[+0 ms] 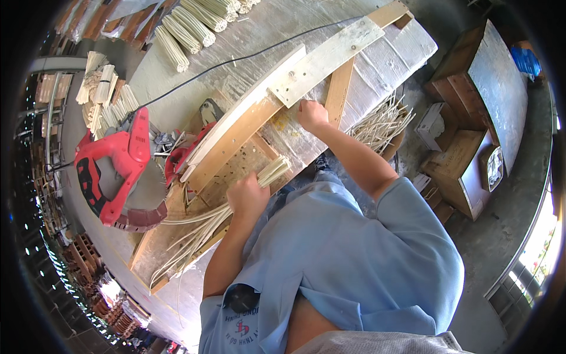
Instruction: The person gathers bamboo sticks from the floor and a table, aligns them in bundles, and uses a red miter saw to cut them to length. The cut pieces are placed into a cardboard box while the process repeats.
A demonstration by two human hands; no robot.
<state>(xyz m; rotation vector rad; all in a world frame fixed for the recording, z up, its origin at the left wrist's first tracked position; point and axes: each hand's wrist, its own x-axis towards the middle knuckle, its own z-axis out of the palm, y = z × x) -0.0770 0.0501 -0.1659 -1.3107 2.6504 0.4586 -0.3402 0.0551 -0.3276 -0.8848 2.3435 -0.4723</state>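
Observation:
My left hand (249,193) is wrapped round a bundle of thin pale rattan-like strands (274,171). The bundle's short, even ends stick out past my thumb side, while its long tails (197,239) fan out loosely over the wooden frame toward the lower left. Further up and to the right, my right hand (312,115) is closed in a fist beside the lower edge of a pale flat board (330,59). Whatever those fingers may hold is hidden. A red power saw (115,162) with a curved guard stands left of the frame, apart from both hands.
Cut bundles (183,35) lie on the table's far side, with more stacked bundles (103,88) at left. A dark cable (236,59) crosses the tabletop. Loose offcuts (383,124) fill a container below the right edge. Wooden cabinets (460,153) stand at right.

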